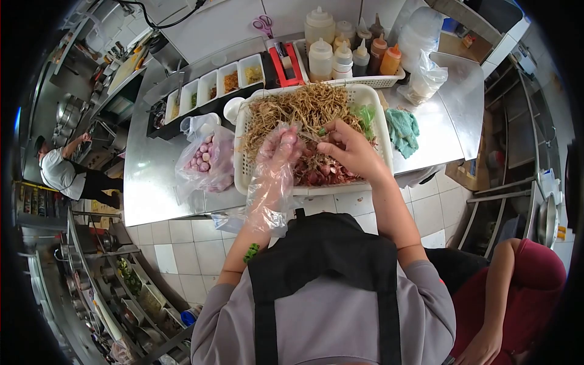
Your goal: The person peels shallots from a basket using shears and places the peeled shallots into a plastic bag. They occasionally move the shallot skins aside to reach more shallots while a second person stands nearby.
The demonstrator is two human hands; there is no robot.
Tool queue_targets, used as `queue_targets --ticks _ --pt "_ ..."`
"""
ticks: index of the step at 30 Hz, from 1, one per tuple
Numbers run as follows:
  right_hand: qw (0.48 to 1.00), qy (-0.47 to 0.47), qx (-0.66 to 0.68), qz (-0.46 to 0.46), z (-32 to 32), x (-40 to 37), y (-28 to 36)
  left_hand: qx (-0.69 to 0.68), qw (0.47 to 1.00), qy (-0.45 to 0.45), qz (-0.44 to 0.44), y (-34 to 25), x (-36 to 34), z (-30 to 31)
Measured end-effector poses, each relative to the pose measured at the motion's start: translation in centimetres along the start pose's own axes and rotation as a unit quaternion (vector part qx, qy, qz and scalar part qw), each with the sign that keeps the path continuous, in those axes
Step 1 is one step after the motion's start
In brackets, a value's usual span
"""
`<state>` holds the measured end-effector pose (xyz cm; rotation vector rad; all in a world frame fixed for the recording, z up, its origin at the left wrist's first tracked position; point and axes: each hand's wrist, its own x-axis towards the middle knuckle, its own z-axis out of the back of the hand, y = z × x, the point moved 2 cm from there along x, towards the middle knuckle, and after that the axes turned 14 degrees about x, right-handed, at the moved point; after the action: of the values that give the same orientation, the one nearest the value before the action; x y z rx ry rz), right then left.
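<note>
My left hand (281,149), in a clear plastic glove, is closed around a peeled shallot (288,139) above a white plastic basket (241,164). Close beside it, my bare right hand (350,149) is pinched, with a small green bit showing at the fingertips; what it grips is too small to make out. Dry straw-like stalks (298,103) fill the back of the basket. Reddish shallots and loose skins (331,170) lie toward its front, below my hands. Left of the basket, a thin plastic bag (222,164) holds peeled pinkish shallots (199,157).
Behind the basket stand several squeeze bottles (320,59) and a red holder (285,64). Seasoning containers (208,86) line the back left. A green cloth (402,131) lies right of the basket. One person (64,167) stands far left; another in a red sleeve (538,264) is close at right.
</note>
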<state>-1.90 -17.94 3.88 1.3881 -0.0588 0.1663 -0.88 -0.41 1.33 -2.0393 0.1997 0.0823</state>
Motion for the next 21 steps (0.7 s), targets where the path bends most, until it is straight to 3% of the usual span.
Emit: queue_targets --ticks 2,4,6,7,9,21 --pt "0.992 0.074 0.089 -0.041 -0.7 -0.1 0.8 0.001 1.0 -0.006 0.001 -0.1 0.1 0.0" --pt "0.996 0.078 0.051 -0.018 -1.4 -0.1 1.2 0.002 1.0 -0.012 0.002 0.2 0.3 0.3" --pt "0.991 0.076 0.082 0.069 -2.1 0.0 0.6 -0.026 0.996 0.06 -0.064 0.7 0.5 0.5" --pt "0.991 0.077 0.083 0.069 -2.2 0.0 0.5 -0.026 0.996 0.06 -0.065 0.8 0.6 0.6" --pt "0.989 0.09 0.037 0.114 -2.4 0.1 0.5 -0.028 0.997 0.048 -0.049 0.8 0.6 0.6" --pt "0.99 0.063 -0.052 0.117 -2.9 0.4 1.5 -0.005 0.999 0.032 -0.026 0.7 0.4 0.8"
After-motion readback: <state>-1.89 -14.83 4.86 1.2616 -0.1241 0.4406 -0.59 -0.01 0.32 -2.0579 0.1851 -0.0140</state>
